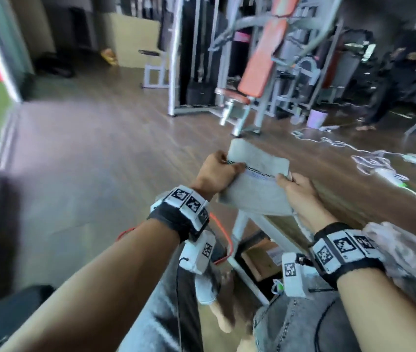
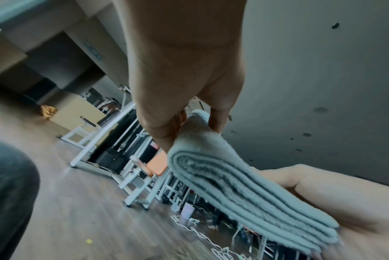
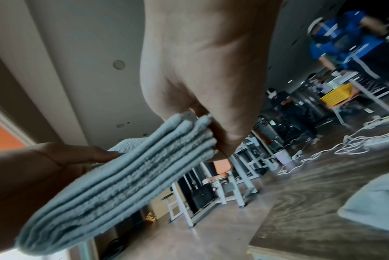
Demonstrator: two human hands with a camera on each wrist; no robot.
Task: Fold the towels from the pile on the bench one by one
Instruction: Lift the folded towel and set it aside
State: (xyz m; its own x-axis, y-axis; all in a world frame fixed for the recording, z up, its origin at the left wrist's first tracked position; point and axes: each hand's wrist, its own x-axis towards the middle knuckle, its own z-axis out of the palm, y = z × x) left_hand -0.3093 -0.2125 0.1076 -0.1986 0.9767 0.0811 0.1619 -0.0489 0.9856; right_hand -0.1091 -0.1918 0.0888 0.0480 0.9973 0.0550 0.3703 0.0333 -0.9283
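A grey towel (image 1: 257, 184) folded into several layers hangs in the air above the bench end, held between both hands. My left hand (image 1: 217, 171) pinches its left edge near a checkered trim band. My right hand (image 1: 295, 189) grips the right edge. The left wrist view shows the stacked layers of the towel (image 2: 233, 186) edge on, pinched by my left hand (image 2: 189, 121), with the right hand (image 2: 336, 198) under the far end. In the right wrist view my right hand (image 3: 213, 133) clamps the towel (image 3: 122, 176).
The wooden bench (image 1: 278, 222) on a white frame stands below the towel. A crumpled pale heap (image 1: 404, 260) lies at the right. Another grey towel (image 3: 376, 202) rests on the bench top. Gym machines (image 1: 252, 72) and white cables (image 1: 369, 161) fill the floor beyond.
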